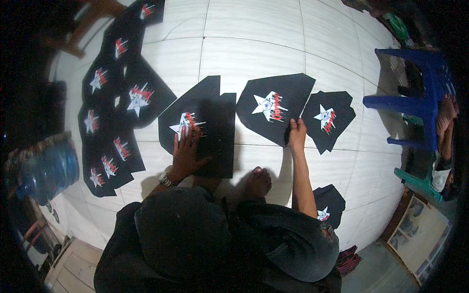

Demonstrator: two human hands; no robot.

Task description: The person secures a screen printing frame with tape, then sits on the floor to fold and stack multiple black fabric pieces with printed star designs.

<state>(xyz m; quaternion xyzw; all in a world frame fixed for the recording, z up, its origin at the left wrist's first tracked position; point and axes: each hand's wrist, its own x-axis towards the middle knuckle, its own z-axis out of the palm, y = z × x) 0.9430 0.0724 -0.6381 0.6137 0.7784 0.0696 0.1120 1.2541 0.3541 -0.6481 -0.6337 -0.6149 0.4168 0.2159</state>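
My left hand [186, 155], with a watch at its wrist, lies with fingers spread on a black printed fabric piece [217, 132] on the floor. Its fingertips cover part of the white star and red lettering print. My right hand [297, 134] pinches the lower right edge of a second black printed fabric piece [251, 90]. A shadow below that piece suggests it is lifted, at least at the near edge. Just right of it lies a smaller printed black piece [342, 105], and another piece [332, 198] rests beside my right knee.
Several printed black pieces [105, 132] overlap on the white tiled floor [254, 49] at the left. A blue water jug [53, 171] lies at the far left. On the right stand a blue plastic stool [410, 102] and a framed picture [420, 234]. Someone's hand [445, 115] shows beside the stool.
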